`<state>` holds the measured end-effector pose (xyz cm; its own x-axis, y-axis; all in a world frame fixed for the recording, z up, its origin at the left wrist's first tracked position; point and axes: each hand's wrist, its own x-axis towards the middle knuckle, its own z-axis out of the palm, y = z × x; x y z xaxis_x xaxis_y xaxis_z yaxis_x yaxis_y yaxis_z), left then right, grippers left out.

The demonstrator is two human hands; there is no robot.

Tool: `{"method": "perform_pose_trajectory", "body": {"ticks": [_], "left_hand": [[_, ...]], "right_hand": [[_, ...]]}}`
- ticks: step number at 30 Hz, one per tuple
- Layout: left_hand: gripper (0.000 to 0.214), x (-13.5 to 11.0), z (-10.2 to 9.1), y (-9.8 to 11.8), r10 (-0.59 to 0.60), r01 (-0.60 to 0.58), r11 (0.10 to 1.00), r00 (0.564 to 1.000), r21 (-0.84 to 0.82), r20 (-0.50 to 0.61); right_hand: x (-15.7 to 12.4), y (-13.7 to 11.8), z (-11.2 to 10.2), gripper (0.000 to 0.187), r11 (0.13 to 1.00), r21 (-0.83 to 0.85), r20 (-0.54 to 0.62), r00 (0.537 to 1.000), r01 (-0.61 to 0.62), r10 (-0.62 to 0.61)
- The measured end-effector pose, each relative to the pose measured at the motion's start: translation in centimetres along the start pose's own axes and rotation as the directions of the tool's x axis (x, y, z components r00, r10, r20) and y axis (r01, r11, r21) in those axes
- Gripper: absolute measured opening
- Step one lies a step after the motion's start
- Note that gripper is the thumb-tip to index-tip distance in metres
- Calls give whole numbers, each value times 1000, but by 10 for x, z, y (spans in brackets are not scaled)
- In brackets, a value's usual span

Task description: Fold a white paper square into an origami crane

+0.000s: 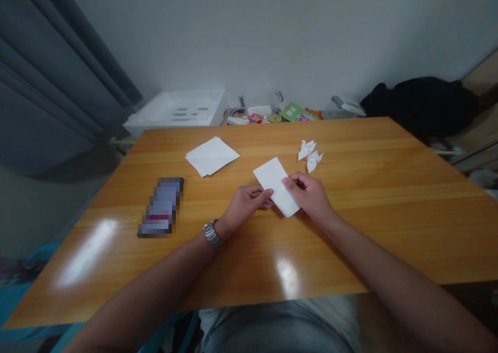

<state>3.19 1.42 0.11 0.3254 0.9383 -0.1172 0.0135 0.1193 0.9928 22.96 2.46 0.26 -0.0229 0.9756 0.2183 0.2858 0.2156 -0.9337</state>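
Observation:
A white sheet of paper [277, 184], seemingly folded into a narrow rectangle, is held slantwise above the middle of the table. My left hand [251, 201] pinches its left edge, thumb on top and fingers beneath. On the opposite edge my right hand [309, 193] grips it the same way, its thumb lying on the paper's face. Just beyond my right hand lie two small folded paper figures [314, 160], close together. Farther left rests a stack of white paper sheets [212, 157], a little fanned.
A phone [162, 206] with a pixelated screen lies on the left of the wooden table [392, 187]. Behind the far edge stand a white plastic tray [182, 111] and a green packet [296, 112] among clutter. Dark cloth [424, 104] is heaped at back right.

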Motion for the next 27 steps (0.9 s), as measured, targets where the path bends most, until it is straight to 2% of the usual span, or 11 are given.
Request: {"method": "perform_pose_trajectory", "body": {"ticks": [7,12,18,24,27], "left_hand": [[29,2,-5,3,8,-7,997,1000,77,-25],[27,2,-6,5,-6,7,995,1000,102,-4],[32,2,-4,0,11,-11,999,1000,50,-10],[36,1,0,-2,-28,28,1000,997,-6,72],[34,0,1,0,-30,31,1000,997,-2,68]], "right_hand": [[0,5,1,33,998,52,59,998,-40,37],[-1,5,1,33,995,75,74,995,-66,60],[0,4,1,32,997,61,47,998,-40,37],[1,7,0,32,997,68,-26,999,-24,26],[1,8,1,32,996,88,-33,999,-32,35]]}}
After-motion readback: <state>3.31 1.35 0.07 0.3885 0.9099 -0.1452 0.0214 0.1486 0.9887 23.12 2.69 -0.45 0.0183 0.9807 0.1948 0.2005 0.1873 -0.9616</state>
